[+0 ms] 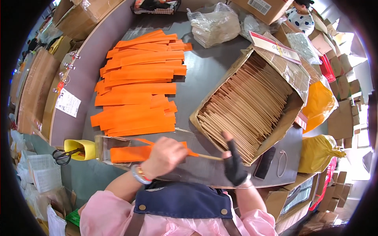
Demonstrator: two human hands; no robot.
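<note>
A thin wooden stick (210, 157) spans the gap between my two hands, with a narrow orange strip (192, 153) against its left end. My left hand (167, 154), bare and slightly blurred, is closed on the strip. My right hand (235, 165), in a black fingerless glove, pinches the stick's other end. Under and left of my left hand lie wider orange strips (130, 154) by the table's near edge. Beyond it spreads a big overlapping pile of orange strips (138, 92). An open cardboard box (294, 104) full of wooden sticks (244, 108) stands beyond my right hand.
At the table's left corner a yellow cup (87, 147) holds scissors (62, 157). Right of my right hand lie a dark phone-like object (265, 163) and a thin loop (282, 163). A plastic bag (214, 25) sits at the back. Another person (301, 19) is at the far right.
</note>
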